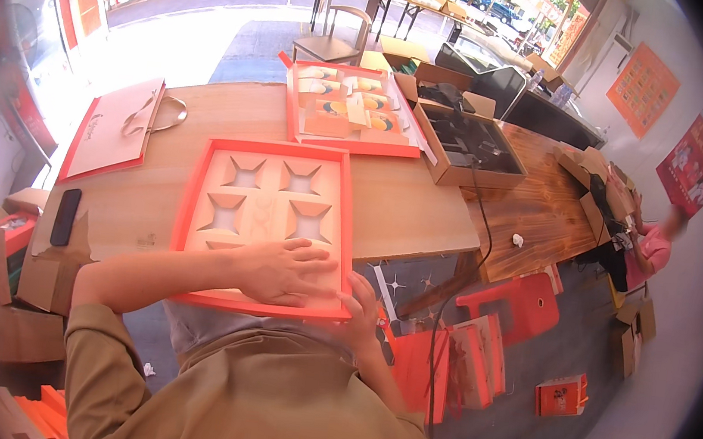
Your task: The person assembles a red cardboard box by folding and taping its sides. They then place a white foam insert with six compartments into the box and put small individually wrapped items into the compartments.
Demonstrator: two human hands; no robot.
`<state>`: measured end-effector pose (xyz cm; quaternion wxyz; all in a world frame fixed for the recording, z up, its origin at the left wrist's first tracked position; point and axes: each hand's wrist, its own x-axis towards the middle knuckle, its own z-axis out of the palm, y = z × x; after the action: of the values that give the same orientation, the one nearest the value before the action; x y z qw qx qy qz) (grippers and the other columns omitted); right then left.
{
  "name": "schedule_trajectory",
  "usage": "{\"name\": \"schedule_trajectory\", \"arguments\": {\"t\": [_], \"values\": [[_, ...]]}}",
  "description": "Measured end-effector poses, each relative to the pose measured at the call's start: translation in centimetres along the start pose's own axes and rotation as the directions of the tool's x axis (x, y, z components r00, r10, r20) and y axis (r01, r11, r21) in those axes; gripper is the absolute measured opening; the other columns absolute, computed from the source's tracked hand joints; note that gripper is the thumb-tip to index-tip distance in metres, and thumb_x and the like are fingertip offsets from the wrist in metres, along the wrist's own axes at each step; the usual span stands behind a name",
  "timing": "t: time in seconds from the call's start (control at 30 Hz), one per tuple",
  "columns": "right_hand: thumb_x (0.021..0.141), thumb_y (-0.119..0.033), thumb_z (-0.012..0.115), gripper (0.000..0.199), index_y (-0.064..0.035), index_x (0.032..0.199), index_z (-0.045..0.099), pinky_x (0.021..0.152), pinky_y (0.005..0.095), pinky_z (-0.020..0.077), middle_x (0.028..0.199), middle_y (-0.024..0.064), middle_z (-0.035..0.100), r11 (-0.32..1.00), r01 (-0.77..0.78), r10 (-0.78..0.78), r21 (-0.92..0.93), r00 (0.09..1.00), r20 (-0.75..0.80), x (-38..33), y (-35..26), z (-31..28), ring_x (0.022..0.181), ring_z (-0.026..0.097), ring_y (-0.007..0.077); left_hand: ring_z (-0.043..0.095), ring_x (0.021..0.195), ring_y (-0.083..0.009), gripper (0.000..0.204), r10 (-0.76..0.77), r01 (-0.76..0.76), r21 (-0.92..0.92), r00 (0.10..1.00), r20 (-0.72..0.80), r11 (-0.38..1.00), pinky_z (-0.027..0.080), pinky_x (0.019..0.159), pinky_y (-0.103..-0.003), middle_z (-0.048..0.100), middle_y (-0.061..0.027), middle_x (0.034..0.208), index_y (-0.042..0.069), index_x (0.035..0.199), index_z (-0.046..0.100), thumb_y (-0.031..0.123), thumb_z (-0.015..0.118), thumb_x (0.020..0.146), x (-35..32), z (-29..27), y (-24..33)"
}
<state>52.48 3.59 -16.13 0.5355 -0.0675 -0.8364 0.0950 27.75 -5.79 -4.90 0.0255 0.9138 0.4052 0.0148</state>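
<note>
A red-rimmed gift box [347, 219] lies in front of me at the near edge of the table. Inside it sits a pale cardboard insert [267, 180] with several square cutouts that have folded-in flaps. My left hand [289, 271] rests on the insert's near right part, fingers spread, and the forearm covers some near cutouts. At the box's near right corner, my right hand [361, 314] grips the rim from outside; part of that hand is hidden below the box. Farther back lies a second red-rimmed box [343, 143] holding several rounded packed items.
A pale gift bag [110, 127] with ribbon handles and a black phone [65, 217] lie on the left. A cardboard carton [469, 177] with dark contents stands at back right. A black cable [439, 342] hangs beside red boxes and a red stool [515, 307]. Another person [650, 249] sits far right.
</note>
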Motion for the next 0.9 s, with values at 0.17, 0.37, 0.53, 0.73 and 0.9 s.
{"name": "schedule_trajectory", "arguments": {"t": [0.17, 0.37, 0.53, 0.73, 0.9], "values": [[0.073, -0.053, 0.098, 0.074, -0.0147, 0.123, 0.058, 0.101, 0.0505, 0.0623, 0.141, 0.0152, 0.061, 0.999, 0.035, -0.035, -0.025, 0.999, -0.003, -1.4, 0.0, -0.1, 0.129, 0.064, 0.0408, 0.043, 0.151, -0.0426, 0.072, -0.359, 0.351, -0.101, 0.93, -0.079, 0.931, 0.034, 0.125, -0.056, 0.045, -0.0216, 0.165, 0.013, 0.165, 0.042, 0.041, 0.069, 0.104, -6.0, -4.4, 1.0], [0.078, -0.058, 0.094, 0.08, -0.0141, 0.133, 0.056, 0.111, 0.0518, 0.0545, 0.145, 0.0167, 0.059, 0.995, 0.094, -0.094, 0.022, 0.995, 0.011, -2.1, -0.8, -1.0, 0.133, 0.06, 0.0389, 0.059, 0.135, -0.0338, 0.071, -0.881, 0.739, -0.481, 0.416, -0.226, 0.472, 0.05, 0.108, -0.046, 0.057, -0.0209, 0.149, 0.006, 0.163, 0.044, 0.033, 0.069, 0.102, -19.4, -4.2, 5.2], [0.087, -0.073, 0.079, 0.11, -0.0105, 0.166, 0.034, 0.102, 0.0454, 0.0565, 0.158, 0.0174, 0.047, 0.813, -0.192, 0.223, 0.549, 0.975, 0.01, -1.1, 0.7, -1.7, 0.131, 0.059, 0.0319, 0.071, 0.077, -0.0161, 0.067, -0.999, 0.614, -0.789, -0.001, 0.037, -0.03, 0.057, 0.067, -0.03, 0.073, -0.0117, 0.101, 0.003, 0.166, 0.038, 0.035, 0.057, 0.111, -26.8, 1.7, 10.1], [0.098, -0.043, 0.071, 0.087, -0.0067, 0.166, 0.031, 0.085, 0.0326, 0.0582, 0.156, 0.0145, 0.045, 0.453, -0.793, 0.597, 0.408, 0.609, 0.522, 2.9, -2.9, -3.4, 0.108, 0.063, 0.0201, 0.077, 0.07, -0.0239, 0.068, -0.973, 0.25, -0.959, 0.156, 0.172, -0.129, 0.06, 0.061, -0.031, 0.078, -0.018, 0.102, 0.003, 0.156, 0.045, 0.056, 0.039, 0.115, -22.8, 7.2, 13.2], [0.094, -0.016, 0.069, 0.081, -0.0052, 0.165, 0.031, 0.086, 0.0337, 0.0584, 0.157, 0.0135, 0.038, 0.443, -0.789, 0.611, 0.426, 0.613, 0.5, 1.2, -4.7, -1.3, 0.108, 0.063, 0.0208, 0.079, 0.072, -0.0285, 0.056, -0.991, -0.019, -0.993, -0.068, 0.114, -0.113, 0.064, 0.059, -0.035, 0.075, -0.02, 0.118, 0.005, 0.149, 0.048, 0.047, 0.046, 0.113, -19.8, 9.4, 13.0]]}}
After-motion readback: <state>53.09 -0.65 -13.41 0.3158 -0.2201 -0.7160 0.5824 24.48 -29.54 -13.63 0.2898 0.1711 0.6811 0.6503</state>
